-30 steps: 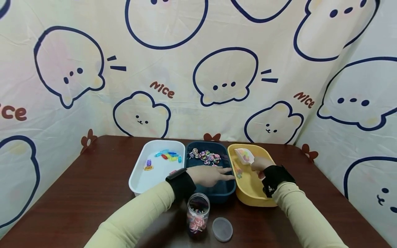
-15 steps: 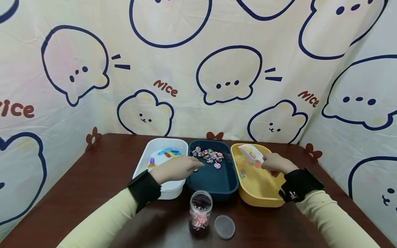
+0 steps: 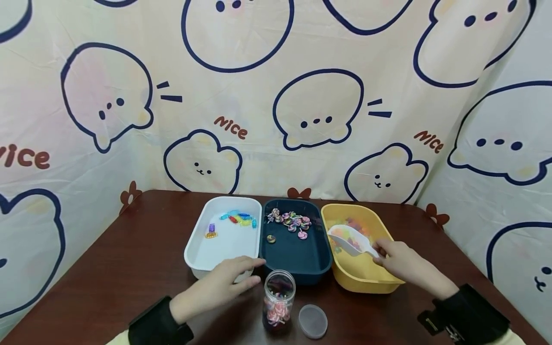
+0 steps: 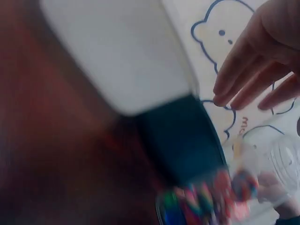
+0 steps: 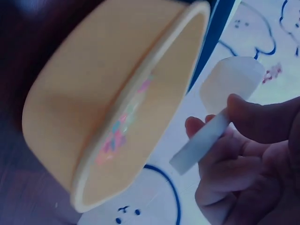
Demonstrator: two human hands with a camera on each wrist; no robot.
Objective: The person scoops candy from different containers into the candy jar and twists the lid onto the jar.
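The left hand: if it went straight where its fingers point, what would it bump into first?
Probably the dark blue tub, whose near left corner lies right ahead of the left hand in the head view. Height is unclear, so it might pass above it.

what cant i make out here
Scoop: right wrist view, load hidden behind its own wall.
Jar: left wrist view, partly cut off by the bottom edge.
White tub: left wrist view, blurred, inside hidden by its wall.
Left hand: left wrist view, cut off by the right edge.
Pink bits: head view, too small to count.
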